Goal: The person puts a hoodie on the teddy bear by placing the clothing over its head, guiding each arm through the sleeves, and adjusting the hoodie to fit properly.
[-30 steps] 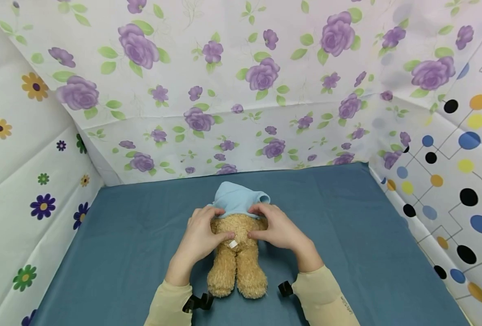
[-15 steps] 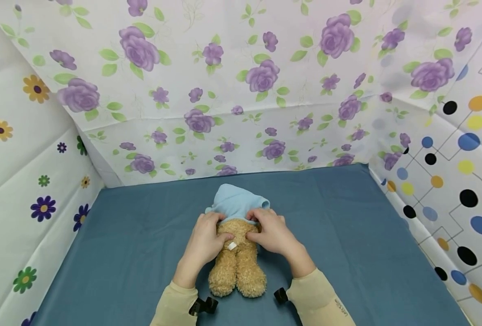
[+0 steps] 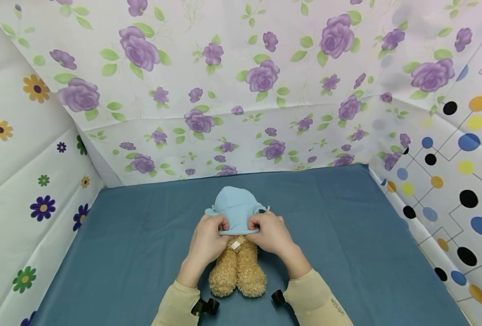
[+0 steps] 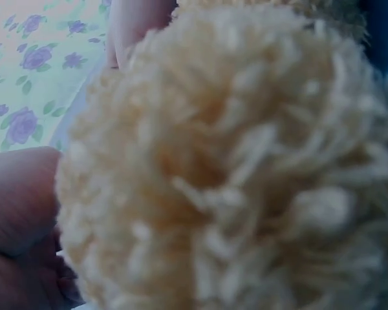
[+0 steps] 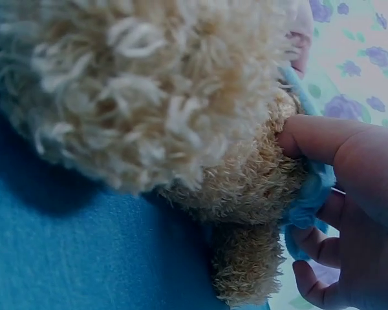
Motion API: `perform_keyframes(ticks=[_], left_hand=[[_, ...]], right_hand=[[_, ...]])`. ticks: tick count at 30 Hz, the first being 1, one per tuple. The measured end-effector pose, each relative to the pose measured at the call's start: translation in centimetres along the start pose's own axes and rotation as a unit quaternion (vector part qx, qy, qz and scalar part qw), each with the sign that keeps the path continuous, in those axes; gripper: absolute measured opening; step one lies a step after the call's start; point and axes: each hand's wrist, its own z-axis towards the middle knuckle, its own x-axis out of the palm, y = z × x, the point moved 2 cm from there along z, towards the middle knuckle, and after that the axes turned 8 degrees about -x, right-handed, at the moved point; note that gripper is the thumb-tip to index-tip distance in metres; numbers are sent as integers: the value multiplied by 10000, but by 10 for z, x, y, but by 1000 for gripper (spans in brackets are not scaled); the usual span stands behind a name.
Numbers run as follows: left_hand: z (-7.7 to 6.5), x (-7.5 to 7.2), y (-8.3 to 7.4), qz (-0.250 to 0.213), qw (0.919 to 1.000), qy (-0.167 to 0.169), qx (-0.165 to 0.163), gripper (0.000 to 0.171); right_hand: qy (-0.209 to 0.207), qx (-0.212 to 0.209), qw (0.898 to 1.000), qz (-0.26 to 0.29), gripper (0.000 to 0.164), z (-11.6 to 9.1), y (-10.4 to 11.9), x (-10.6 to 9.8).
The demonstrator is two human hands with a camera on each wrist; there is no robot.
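A curly-furred tan teddy bear lies on the blue cloth with its legs toward me and a small white tag showing low on its body. A light blue garment covers its head and most of its torso. My left hand pinches the garment's hem on the left. On the right side, my right hand grips the same hem with curled fingers. In the right wrist view, the thumb of the right hand touches fur beside the garment. Close fur mostly fills the left wrist view.
A blue cloth covers the table. White sheets stand around it: purple flowers on the back sheet, coloured daisies on the left one, dots on the right one. Black camera mounts sit at the wrists.
The garment's hem has come down toward the legs, covering more of the torso. Both hands have moved slightly nearer to me, and their fingers have curled in on the hem.
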Motion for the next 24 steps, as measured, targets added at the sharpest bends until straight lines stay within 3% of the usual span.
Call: perform_keyframes(ticks=[3, 7, 12, 17, 24], left_hand=[[1, -8, 2, 97, 9998, 47, 164, 37], [0, -22, 7, 232, 9989, 404, -23, 37], [0, -25, 10, 597, 9956, 724, -43, 50], [2, -16, 10, 496, 9977, 440, 161, 39], [3, -4, 10, 200, 9994, -134, 250, 55]], right_hand=[[141, -134, 9998, -2, 44, 0, -3, -1], [572, -24, 9978, 334, 31, -3, -7, -9], [846, -8, 9961, 246, 44, -4, -10, -10], [431, -4, 9991, -39, 48, -1, -7, -2], [-171, 507, 9985, -105, 58, -2, 1, 13]])
